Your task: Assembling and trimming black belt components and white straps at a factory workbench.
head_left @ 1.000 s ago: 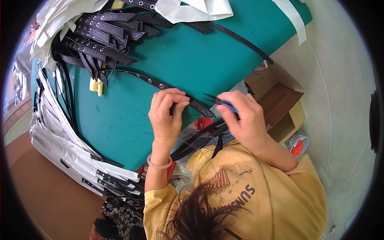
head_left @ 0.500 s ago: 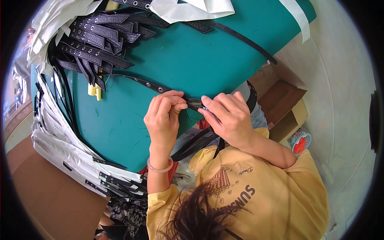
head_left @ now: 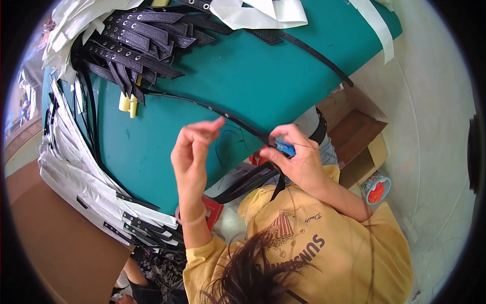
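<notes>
A narrow black strap (head_left: pixel 242 122) with metal eyelets runs from the strap pile across the green tabletop to my right hand (head_left: pixel 301 159). That hand is closed around small blue thread snips (head_left: pixel 285 147), its fingertips also at the strap. The blades are mostly hidden. My left hand (head_left: pixel 191 152) is raised left of the strap and apart from it, its fingers loosely bent and slightly blurred. No object shows in it. Dark loose threads (head_left: pixel 230 144) lie on the tabletop between the hands.
Black eyeleted straps (head_left: pixel 134 43) are heaped at the far left of the green tabletop (head_left: pixel 243 66), beside white sheeting (head_left: pixel 91 175). A cardboard box (head_left: pixel 360 129) and a small bin (head_left: pixel 377 188) stand at right. More black straps hang over my lap.
My left hand has let go of the strap and moved left. The right hand has drawn slightly back toward me, turning the blue snips into view. The view has shifted slightly.
</notes>
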`<act>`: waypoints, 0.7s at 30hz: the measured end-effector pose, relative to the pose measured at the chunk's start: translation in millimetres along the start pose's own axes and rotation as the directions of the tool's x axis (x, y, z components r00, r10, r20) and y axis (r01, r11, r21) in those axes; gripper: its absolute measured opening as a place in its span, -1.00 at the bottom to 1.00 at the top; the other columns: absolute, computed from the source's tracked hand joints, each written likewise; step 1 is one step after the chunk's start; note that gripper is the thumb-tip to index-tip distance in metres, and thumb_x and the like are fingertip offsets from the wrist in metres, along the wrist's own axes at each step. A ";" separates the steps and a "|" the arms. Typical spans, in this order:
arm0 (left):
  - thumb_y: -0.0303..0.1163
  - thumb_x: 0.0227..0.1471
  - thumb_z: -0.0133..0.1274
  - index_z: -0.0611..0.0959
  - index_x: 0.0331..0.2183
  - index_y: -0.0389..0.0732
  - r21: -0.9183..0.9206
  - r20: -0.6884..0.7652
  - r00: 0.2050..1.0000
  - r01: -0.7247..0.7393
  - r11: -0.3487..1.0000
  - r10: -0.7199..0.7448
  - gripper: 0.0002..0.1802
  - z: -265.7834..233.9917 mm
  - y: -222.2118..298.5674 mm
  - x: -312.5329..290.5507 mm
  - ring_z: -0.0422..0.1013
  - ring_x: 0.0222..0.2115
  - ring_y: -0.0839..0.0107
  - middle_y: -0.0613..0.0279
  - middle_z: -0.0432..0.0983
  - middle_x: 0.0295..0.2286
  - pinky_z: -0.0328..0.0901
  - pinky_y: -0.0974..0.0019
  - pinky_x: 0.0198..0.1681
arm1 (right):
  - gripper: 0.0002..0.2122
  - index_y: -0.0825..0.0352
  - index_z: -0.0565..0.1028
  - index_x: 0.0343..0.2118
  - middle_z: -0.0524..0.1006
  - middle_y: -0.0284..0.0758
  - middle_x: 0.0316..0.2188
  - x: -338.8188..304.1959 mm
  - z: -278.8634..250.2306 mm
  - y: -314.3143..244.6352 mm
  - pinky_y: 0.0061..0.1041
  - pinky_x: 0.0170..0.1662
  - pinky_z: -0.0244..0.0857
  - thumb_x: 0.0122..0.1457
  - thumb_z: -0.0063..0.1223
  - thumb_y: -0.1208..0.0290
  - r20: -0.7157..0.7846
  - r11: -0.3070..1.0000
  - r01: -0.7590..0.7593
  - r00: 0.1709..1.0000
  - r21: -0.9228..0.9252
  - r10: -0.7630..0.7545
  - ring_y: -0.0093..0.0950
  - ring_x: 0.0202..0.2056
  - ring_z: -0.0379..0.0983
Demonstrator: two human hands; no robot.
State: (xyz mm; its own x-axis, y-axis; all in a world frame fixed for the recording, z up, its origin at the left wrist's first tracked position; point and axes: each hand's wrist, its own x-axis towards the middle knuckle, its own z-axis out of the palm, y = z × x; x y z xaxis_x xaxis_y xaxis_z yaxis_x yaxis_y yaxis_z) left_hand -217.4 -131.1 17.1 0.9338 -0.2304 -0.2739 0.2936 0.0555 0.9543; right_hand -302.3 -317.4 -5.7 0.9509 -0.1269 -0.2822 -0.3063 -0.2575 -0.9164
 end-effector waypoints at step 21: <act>-0.36 0.05 0.07 0.56 -0.46 -0.32 0.153 -0.022 0.958 0.287 0.946 -0.287 -0.80 43.9 14.0 -30.2 0.35 -0.52 0.65 0.31 0.49 -0.50 0.24 0.58 -0.46 | -0.76 0.27 0.33 -0.41 0.05 -0.62 -0.76 -4.1 -16.9 -29.3 -0.69 -0.56 -0.05 0.29 -0.25 0.22 0.700 0.056 -0.712 0.700 0.700 0.144 -0.74 -0.76 -0.09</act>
State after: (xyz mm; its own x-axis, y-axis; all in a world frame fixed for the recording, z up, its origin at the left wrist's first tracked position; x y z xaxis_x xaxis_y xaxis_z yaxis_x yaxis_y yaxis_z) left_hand -250.5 -166.0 44.0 0.8147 -0.2151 -0.5385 0.5140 -0.1620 0.8423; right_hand -298.0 -325.6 27.1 0.6516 0.5445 -0.5282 -0.6637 0.7464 -0.0493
